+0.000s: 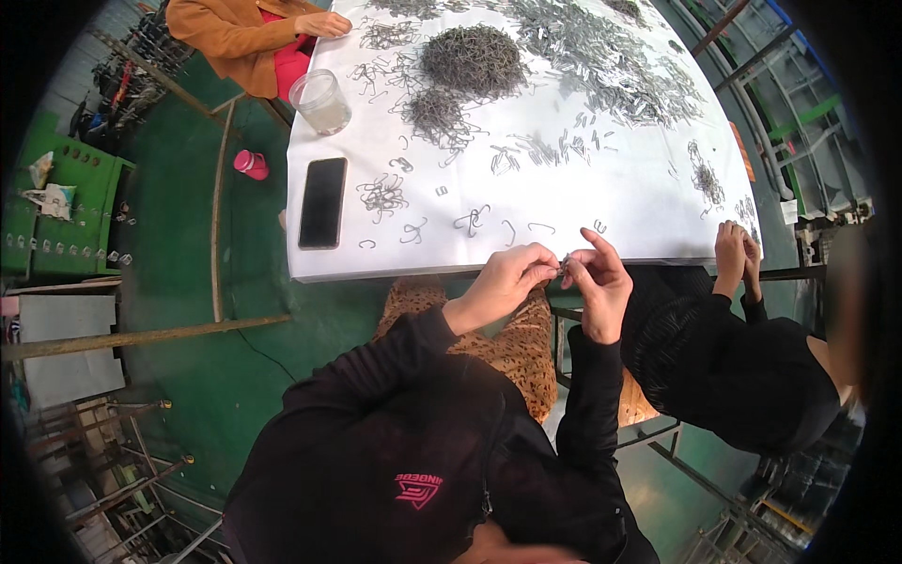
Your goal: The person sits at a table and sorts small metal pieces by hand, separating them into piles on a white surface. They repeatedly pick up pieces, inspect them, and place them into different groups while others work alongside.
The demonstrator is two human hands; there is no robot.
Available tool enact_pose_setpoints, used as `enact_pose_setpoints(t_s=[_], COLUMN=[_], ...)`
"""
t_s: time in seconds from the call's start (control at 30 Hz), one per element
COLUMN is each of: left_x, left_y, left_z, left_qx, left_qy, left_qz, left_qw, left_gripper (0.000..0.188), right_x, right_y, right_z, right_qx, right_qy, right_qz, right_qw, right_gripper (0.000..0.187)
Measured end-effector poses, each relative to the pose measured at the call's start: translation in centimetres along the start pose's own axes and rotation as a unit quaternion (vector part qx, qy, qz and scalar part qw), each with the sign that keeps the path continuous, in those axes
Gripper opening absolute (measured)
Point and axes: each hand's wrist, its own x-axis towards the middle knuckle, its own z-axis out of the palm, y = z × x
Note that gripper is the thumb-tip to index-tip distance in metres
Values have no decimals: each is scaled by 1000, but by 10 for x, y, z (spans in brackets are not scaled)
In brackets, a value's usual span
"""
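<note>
My left hand (507,282) and my right hand (599,287) meet at the table's near edge. Between their fingertips is a small grey metal piece (563,268), mostly hidden by the fingers. The left thumb and forefinger pinch it from one side. On the other side the right thumb closes on it, with the forefinger raised. Several loose bent wire hooks (473,221) lie just beyond my hands on the white tabletop (564,202). A small metal clip (599,226) rests close to the right forefinger.
A black phone (322,204) and a clear plastic tub (321,101) stand at the table's left. Farther back are a heap of dark hooks (473,61) and many flat metal clips (620,75). Co-workers' hands show at far left (324,23) and right (736,254).
</note>
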Motion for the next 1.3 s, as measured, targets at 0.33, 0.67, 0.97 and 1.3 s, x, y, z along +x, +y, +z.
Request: enact_pose_setpoints(t_s=[0.33, 0.67, 0.97, 1.3], left_x=[0, 14, 106, 122], left_y=[-9, -33, -100, -59], left_z=[4, -23, -154, -151], left_qx=[114, 115, 584, 555], left_qy=[12, 132, 115, 98], left_qz=[48, 101, -32, -12], left_qw=[992, 979, 803, 826], left_gripper=[8, 18, 13, 15], right_x=[-12, -22, -34, -51], right_y=[15, 25, 6, -3], right_z=[18, 19, -1, -14], right_qx=[70, 107, 93, 51], right_qy=[120, 204, 232, 260], right_qz=[-79, -141, -169, -184], right_qw=[987, 963, 953, 946], right_gripper=[42, 21, 20, 25])
